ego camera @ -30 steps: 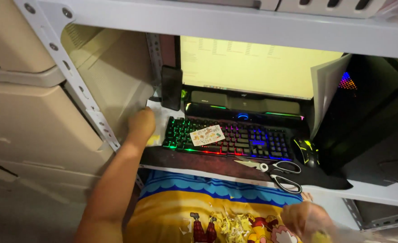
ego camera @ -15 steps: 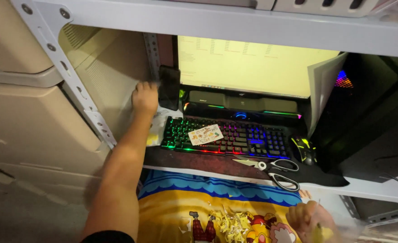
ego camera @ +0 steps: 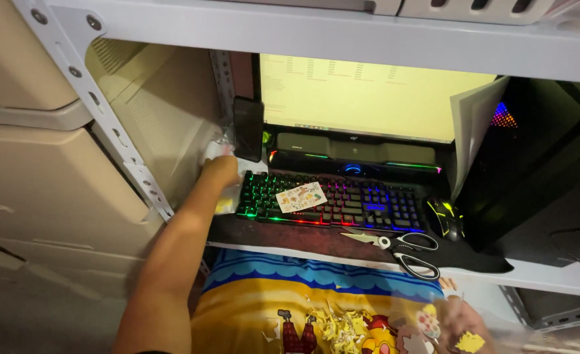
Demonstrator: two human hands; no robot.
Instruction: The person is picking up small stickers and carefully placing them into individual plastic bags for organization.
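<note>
The left hand (ego camera: 219,172) reaches far forward to the left end of the bench (ego camera: 342,244), just left of the lit keyboard (ego camera: 332,202) and below a dark phone (ego camera: 247,129) that stands upright against the shelf post. Its fingers are curled around a small crinkly clear wrapper (ego camera: 216,145), which sticks up above the knuckles and touches them; how tightly they close on it cannot be told, since the back of the hand hides them. A yellowish scrap (ego camera: 224,206) lies just under the wrist, beside the keyboard's left edge.

The right hand (ego camera: 457,324) sits low at the bottom right, blurred behind a clear plastic film (ego camera: 500,331); its fingers look bent around a small yellow sticker piece (ego camera: 470,341), but the grip is not clear. Next to it, yellow paper cuttings (ego camera: 339,326) lie heaped on a yellow and blue printed cloth (ego camera: 250,295).

A sticker sheet (ego camera: 301,196) rests across the keyboard's keys. Black-handled scissors (ego camera: 398,249) lie on the bench in front of the keyboard, well apart from both hands. A mouse (ego camera: 446,218) with glowing lines sits to the keyboard's right, and a bright monitor (ego camera: 369,98) stands behind a dark speaker bar (ego camera: 355,149).
</note>
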